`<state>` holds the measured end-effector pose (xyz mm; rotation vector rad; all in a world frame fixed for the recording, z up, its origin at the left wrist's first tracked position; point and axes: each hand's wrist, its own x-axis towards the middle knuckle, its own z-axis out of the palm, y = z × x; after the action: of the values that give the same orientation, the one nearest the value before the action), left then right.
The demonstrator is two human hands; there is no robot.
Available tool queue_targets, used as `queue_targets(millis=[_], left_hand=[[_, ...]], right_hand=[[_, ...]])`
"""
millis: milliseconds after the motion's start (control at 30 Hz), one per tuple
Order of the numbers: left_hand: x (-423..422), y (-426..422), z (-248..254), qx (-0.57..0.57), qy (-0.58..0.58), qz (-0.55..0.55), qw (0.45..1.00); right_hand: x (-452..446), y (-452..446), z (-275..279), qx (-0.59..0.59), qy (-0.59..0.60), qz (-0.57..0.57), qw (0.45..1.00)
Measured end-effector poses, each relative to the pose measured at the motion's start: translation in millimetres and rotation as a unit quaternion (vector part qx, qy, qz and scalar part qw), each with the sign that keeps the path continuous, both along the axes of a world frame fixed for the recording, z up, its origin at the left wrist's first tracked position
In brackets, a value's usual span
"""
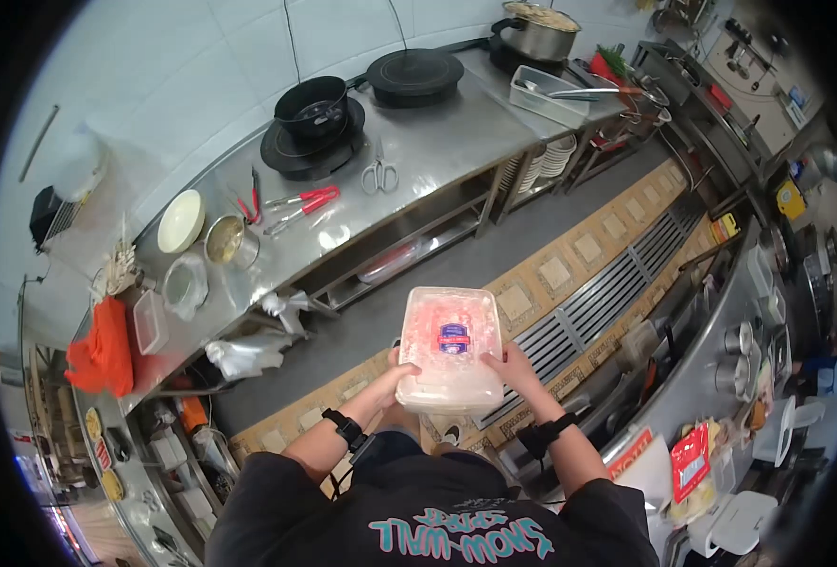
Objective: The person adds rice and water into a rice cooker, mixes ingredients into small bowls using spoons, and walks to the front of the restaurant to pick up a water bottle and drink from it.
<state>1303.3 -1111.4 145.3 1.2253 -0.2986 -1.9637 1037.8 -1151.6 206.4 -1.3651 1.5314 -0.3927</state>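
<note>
Here: one plastic container (pixel 450 352), pinched by your left hand (pixel 399 375) and right hand (pixel 518 369); either grip slackening could drop it.

Single head cam, wide, fwd & down, both hands (pixel 516 371) near

So the outfit is mostly black: a loose, short-sleeved T-shirt (pixel 343 510), with chunky lettering (pixel 461 539) in pink with teal edges, upside down from here, SNOW WALL as far as I can read it. Smaller print (pixel 480 506) sits by it, too tiny for me. Left hand (pixel 397 376) and right hand (pixel 515 367) are both bare, with a chunky black strap (pixel 345 430) on the left forearm and another black strap (pixel 546 433) on the right.
</note>
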Motion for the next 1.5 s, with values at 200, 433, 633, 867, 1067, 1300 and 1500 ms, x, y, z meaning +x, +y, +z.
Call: queue_targets(millis=[200,433,633,867,1067,1300,1500], left_hand=[[31,-151,-92,-0.049,-0.043,0.047,0.997],[24,-282,-191,-0.071,0.026,0.133,0.988],[24,-367,-235,0.011,0.092,0.114,0.989],[27,-444,-302,0.017,0.041,0.090,0.995],[25,-483,-335,0.020,-0.090,0.075,0.993],[8,-467,-360,-0.136,-0.472,-0.008,0.871],[-92,-372,-221,-0.023,-0.253,-0.324,0.911]], right_hand=[[11,-80,-83,-0.055,-0.056,-0.153,0.985],[-59,-54,-116,0.249,-0.059,-0.373,0.892],[-104,-64,-157,0.302,-0.040,-0.396,0.866],[-126,-108,-153,0.292,-0.078,-0.413,0.859],[-143,-109,-138,0.268,-0.077,-0.476,0.834],[-135,-48,-108,0.219,-0.096,-0.537,0.809],[-103,39,-40,0.241,0.023,-0.510,0.825]])
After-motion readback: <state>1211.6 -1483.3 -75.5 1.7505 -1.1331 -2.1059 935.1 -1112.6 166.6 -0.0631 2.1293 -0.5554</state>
